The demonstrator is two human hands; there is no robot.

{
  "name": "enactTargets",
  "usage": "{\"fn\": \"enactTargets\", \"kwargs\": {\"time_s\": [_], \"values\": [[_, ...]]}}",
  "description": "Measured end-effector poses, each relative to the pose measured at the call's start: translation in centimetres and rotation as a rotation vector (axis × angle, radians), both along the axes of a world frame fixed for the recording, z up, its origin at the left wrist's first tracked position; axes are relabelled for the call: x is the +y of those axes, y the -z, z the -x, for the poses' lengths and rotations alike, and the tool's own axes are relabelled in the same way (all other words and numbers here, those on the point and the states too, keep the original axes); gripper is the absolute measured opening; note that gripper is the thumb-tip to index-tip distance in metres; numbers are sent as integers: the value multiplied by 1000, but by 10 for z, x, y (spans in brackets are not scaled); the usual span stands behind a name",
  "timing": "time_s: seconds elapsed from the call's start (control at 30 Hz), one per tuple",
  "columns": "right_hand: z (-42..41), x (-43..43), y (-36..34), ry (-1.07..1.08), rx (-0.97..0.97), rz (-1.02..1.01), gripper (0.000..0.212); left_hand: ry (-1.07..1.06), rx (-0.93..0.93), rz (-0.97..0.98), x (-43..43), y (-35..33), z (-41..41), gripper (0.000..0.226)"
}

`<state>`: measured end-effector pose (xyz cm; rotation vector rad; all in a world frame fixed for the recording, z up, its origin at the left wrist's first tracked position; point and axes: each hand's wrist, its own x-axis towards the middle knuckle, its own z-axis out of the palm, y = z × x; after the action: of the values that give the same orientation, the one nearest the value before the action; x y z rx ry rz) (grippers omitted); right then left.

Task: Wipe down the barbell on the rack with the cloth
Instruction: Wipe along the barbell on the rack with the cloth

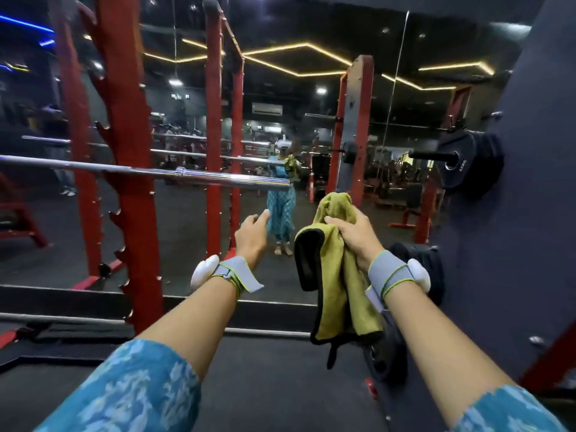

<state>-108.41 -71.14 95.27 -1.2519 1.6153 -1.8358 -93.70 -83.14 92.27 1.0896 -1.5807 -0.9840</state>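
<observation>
Barbell (218,177) resting across the red rack (137,213), untouched by the cloth (335,254), which hangs below its near end, gripped by the curled fingers of the right hand (355,236); left hand (252,235) reaches toward that end, fingers released; wiping apparently not yet begun.

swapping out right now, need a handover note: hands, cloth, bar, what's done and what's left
Left hand: open, stretched toward the barbell, not touching it.
Right hand: grips the green cloth, which is bunched and hanging.
The barbell rests on the red rack, above and left of both hands.
Done: cloth in hand. Left: bring cloth to bar, wipe its length.
</observation>
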Motion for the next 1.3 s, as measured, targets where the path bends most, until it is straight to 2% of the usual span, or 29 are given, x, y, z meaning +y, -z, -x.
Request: {"fn": "enactTargets", "kwargs": {"time_s": [0.33, 0.43, 0.5, 0.53, 0.67, 0.77, 0.9, 1.13, 1.3], "values": [[59, -163, 22, -22, 66, -49, 22, -77, 68, 15, -142, 14, 45, 46], [97, -246, 29, -48, 73, -71, 34, -93, 104, 6, -197, 4, 70, 44], [92, -261, 15, -49, 91, -96, 31, -99, 97, 29, -221, -6, 75, 41], [89, -268, 7, -40, 124, -110, 30, -103, 93, 65, -236, -11, 80, 40], [95, -311, -12, 111, 367, -119, 49, -153, 64, 220, -279, -28, 84, 32], [85, -345, -14, 230, 577, -60, 51, -161, -20, 402, -315, -31, 81, 29], [82, -376, -21, 356, 834, -62, 50, -169, -238, 620, -355, -38, 76, 46], [78, -436, -12, 670, 985, -240, 44, -264, -444, 871, -429, -42, 67, 58], [50, -464, -13, 765, 1078, -330, 43, -267, -638, 867, -472, -31, 56, 58]]}}
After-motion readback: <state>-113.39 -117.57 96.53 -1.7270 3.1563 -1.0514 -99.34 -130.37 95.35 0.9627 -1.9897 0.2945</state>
